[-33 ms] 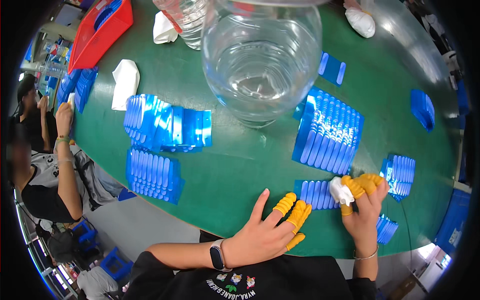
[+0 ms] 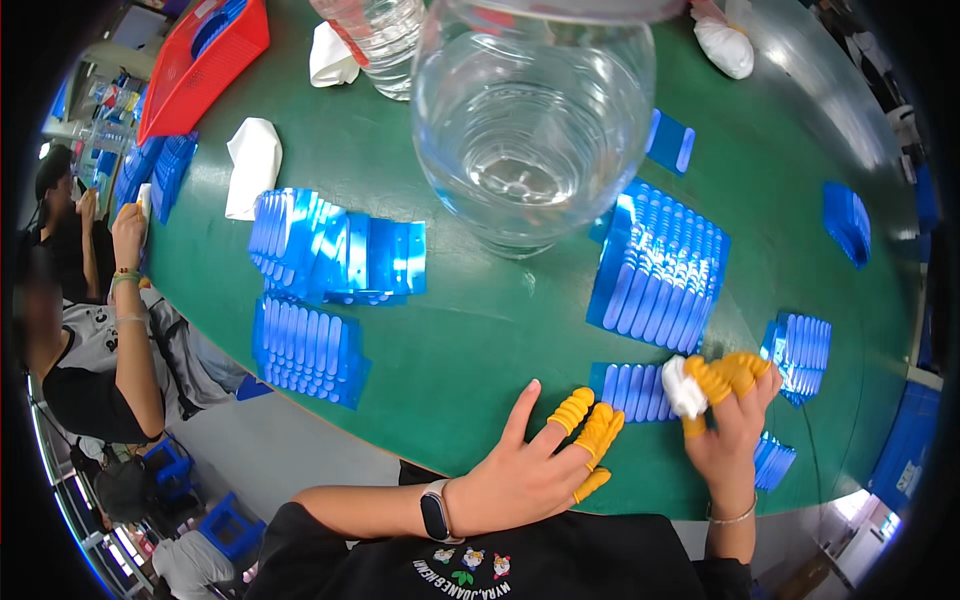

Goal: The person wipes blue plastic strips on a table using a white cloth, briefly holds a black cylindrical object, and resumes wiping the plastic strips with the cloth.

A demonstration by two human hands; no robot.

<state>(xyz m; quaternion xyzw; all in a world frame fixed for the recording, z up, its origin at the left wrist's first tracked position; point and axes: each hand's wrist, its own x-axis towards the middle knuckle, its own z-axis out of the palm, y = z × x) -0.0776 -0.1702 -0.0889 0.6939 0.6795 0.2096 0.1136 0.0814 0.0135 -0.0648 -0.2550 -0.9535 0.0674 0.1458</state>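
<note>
In front of me lies a blue sheet (image 2: 632, 390) with a row of pale blue rounded strips. My left hand (image 2: 535, 455) is open, its fingers stretched out, several in yellow finger cots. Its fingertips rest at the sheet's left edge. My right hand (image 2: 728, 420), also in yellow finger cots, is closed on a crumpled white wipe (image 2: 684, 388) at the sheet's right end, which the hand partly hides. Beyond it sits a larger stack of such blue sheets (image 2: 665, 270). Smaller stacks (image 2: 803, 352) lie right of my right hand.
A large clear jar of water (image 2: 530, 130) stands in the middle of the green table (image 2: 470, 330), a bottle (image 2: 385, 50) behind it. More blue sheets (image 2: 310, 340), a white cloth (image 2: 254, 168) and a red basket (image 2: 205, 75) are at left. Another person (image 2: 120, 370) sits there.
The view has shifted very slightly, with the jar appearing a little further right. Both hands keep almost the same pose and place.
</note>
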